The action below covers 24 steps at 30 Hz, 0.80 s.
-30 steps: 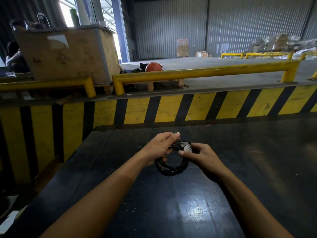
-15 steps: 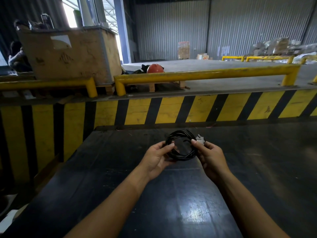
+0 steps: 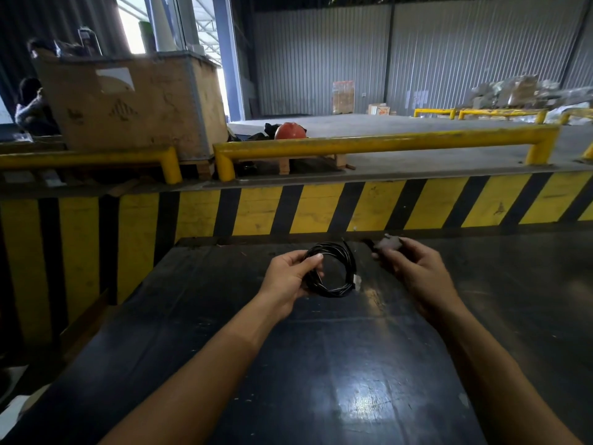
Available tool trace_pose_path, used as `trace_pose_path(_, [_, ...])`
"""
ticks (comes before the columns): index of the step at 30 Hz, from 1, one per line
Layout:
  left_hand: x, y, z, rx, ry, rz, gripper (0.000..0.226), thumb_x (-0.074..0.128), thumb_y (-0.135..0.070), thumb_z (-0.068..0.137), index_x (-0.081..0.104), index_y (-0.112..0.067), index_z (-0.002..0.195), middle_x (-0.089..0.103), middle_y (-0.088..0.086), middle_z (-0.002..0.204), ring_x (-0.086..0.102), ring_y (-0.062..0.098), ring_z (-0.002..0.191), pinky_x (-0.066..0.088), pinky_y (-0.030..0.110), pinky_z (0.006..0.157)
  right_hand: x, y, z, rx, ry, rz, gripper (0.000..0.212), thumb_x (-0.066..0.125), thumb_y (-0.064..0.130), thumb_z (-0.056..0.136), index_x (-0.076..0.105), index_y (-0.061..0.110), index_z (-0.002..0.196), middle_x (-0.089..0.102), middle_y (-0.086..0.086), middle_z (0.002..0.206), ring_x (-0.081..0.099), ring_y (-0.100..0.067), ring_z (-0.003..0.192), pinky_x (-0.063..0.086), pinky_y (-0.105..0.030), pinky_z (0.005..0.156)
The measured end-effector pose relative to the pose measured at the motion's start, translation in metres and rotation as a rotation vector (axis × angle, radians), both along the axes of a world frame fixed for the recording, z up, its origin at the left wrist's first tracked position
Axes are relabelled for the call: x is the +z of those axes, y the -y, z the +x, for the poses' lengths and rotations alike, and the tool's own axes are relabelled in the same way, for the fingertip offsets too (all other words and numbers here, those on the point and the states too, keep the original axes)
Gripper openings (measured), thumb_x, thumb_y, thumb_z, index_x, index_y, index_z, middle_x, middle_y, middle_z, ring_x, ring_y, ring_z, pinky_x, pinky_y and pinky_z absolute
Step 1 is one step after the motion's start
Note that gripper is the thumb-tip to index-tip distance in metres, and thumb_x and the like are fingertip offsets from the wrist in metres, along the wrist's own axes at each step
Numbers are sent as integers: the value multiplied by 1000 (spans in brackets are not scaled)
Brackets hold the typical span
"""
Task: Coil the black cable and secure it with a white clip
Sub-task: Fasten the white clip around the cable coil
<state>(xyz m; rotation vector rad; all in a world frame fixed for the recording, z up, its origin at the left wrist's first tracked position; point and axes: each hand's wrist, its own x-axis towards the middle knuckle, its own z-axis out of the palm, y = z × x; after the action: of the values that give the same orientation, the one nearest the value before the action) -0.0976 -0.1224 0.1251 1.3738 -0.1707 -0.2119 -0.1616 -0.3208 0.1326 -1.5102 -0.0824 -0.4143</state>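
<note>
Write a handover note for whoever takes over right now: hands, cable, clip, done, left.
Left hand: pinching the left side of the coiled black cable, holding it above the dark table.
Right hand: apart from the coil, closed on a small pale piece, blurred; probably the cable's plug end or the clip, cannot tell which.
Done: cable is wound into a round coil. A small white bit sits on the coil's right side; cannot confirm it is the clip.
Left: check the clip, else fasten one around the loops.
</note>
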Motion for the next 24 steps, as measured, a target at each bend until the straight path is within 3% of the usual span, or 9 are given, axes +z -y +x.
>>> trace_pose_path(4, [1, 5, 0, -20, -8, 38, 15, 62, -14, 89, 68, -8, 101, 68, 10, 88, 66, 19, 80, 57, 40, 74, 10, -12, 1, 250, -100, -518, 15, 54, 12, 91, 64, 13, 103, 68, -3, 95, 67, -12, 88, 55, -27, 76])
trace_pose_path(8, [-5, 11, -7, -71, -10, 82, 25, 60, -18, 90, 65, -6, 112, 70, 19, 107, 68, 24, 92, 58, 42, 81, 6, -25, 11, 194, -36, -837, 13, 62, 20, 88, 65, 26, 100, 67, 11, 85, 63, 7, 77, 48, -15, 64])
trace_pose_path(10, [-6, 14, -9, -89, -22, 90, 27, 59, -20, 92, 65, -6, 114, 69, 16, 104, 67, 21, 88, 57, 39, 79, 5, -25, 14, 140, 37, -937, 18, 65, 21, 87, 68, 24, 104, 67, 11, 91, 63, 5, 80, 46, -11, 64])
trace_pose_path(16, [-5, 17, -10, -73, -63, 148, 26, 59, -20, 92, 66, -9, 114, 67, 14, 110, 63, 23, 95, 55, 45, 87, -9, -18, 16, -66, 225, -1072, 21, 70, 13, 82, 73, 17, 101, 65, 3, 99, 60, -5, 84, 46, -9, 71])
trace_pose_path(19, [-3, 15, -9, -81, -100, 100, 25, 60, -20, 91, 66, -9, 113, 67, 14, 110, 63, 27, 100, 54, 50, 89, -15, -20, 16, -89, 253, -1127, 21, 69, 12, 82, 73, 16, 102, 71, -2, 103, 65, -11, 88, 54, -20, 78])
trace_pose_path(21, [-3, 16, -9, -109, -104, 94, 25, 60, -21, 91, 67, -11, 112, 67, 13, 107, 63, 26, 101, 55, 49, 87, -15, -23, 15, -126, 286, -1122, 20, 70, 13, 81, 73, 15, 101, 73, -3, 100, 68, -13, 86, 57, -28, 78])
trace_pose_path(24, [-4, 18, -9, -160, -113, 66, 23, 60, -21, 91, 68, -12, 110, 67, 10, 100, 62, 23, 97, 58, 40, 75, -15, -24, 13, -168, 328, -1112, 20, 71, 13, 80, 73, 15, 100, 75, -3, 98, 69, -14, 84, 58, -28, 75])
